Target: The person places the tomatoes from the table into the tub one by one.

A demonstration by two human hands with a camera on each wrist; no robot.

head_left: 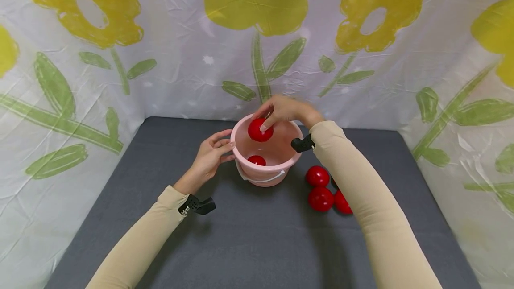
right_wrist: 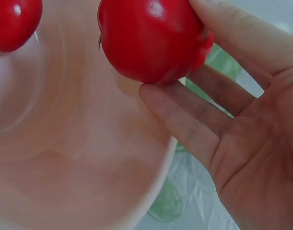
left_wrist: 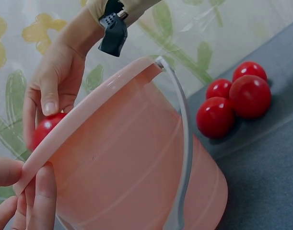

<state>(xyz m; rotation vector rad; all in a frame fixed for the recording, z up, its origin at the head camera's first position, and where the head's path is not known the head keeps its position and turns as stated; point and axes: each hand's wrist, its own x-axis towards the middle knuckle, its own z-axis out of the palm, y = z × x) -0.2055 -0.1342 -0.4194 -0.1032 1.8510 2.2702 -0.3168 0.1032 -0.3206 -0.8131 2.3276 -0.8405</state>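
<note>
A pink bucket (head_left: 267, 174) with a pale handle stands on the dark table. My left hand (head_left: 206, 157) pinches its rim at the left side, thumb and fingers on either side of the rim in the left wrist view. My right hand (head_left: 283, 109) holds a red tomato (head_left: 260, 130) over the bucket's mouth, thumb on one side and fingers on the other; the tomato (right_wrist: 153, 40) shows glossy in the right wrist view. A second tomato (head_left: 256, 160) lies on the bucket's floor.
Several more tomatoes (head_left: 321, 199) sit clustered on the table to the right of the bucket, partly hidden by my right sleeve (head_left: 361, 186). Behind the table (head_left: 257, 244) hangs a white curtain (head_left: 176, 57) with painted yellow flowers.
</note>
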